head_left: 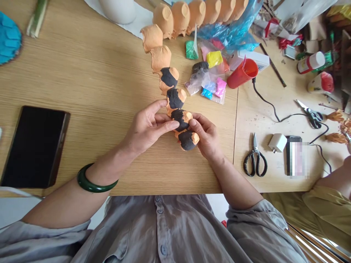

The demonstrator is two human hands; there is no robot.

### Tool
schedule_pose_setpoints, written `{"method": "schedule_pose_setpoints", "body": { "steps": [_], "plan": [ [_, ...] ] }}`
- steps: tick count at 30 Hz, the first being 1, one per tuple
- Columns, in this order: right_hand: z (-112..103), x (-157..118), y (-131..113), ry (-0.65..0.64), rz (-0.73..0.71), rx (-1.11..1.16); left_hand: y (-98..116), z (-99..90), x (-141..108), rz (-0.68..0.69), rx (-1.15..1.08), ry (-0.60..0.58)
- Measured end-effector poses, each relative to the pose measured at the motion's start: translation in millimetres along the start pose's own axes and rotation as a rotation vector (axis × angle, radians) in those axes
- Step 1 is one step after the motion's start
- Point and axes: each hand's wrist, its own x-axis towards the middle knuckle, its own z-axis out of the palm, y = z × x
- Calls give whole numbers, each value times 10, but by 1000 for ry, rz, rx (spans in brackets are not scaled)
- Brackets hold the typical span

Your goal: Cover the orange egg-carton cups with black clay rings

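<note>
A long curved chain of orange lumpy segments (161,58) runs from the top of the view down to my hands. Black patches (174,98) cover part of each of the nearest segments. My left hand (149,126) grips the chain from the left, its thumb lying on a black patch. On the right side, my right hand (204,133) pinches the same segment near its orange tip. The lowest segment (188,140) sticks out below the fingers. Bags of coloured clay (214,59) lie right of the chain.
A dark tablet (35,146) lies at the left. To the right are a red cup (242,73), black-handled scissors (255,157), a white plug adapter (278,143), a cable and a phone (294,155). A second pair of scissors (312,115) lies farther right, near another person's arm.
</note>
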Motion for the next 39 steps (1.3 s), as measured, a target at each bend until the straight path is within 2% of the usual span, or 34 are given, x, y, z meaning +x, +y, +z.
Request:
{"method": "schedule_pose_setpoints", "body": {
  "steps": [4, 10, 20, 24, 28, 33, 39],
  "plan": [
    [-4, 1, -16, 13, 5, -32, 5, 14, -17, -11, -56, 17],
    [-19, 9, -4, 40, -19, -70, 27, 23, 11, -68, -176, -18],
    [-18, 19, -16, 21, -29, -66, -2, -2, 21, -38, -174, 14],
    [-14, 15, -13, 27, -17, -66, 13, 22, 18, -56, -206, -13],
    [-6, -2, -9, 24, -40, -89, 14, 30, 24, -86, -233, -52],
    [18, -54, -34, 24, -82, -159, -9, 10, 31, -111, -233, -13],
    [36, -100, -37, 27, -127, -126, 11, 16, 26, -116, -239, -12]
  ]
}}
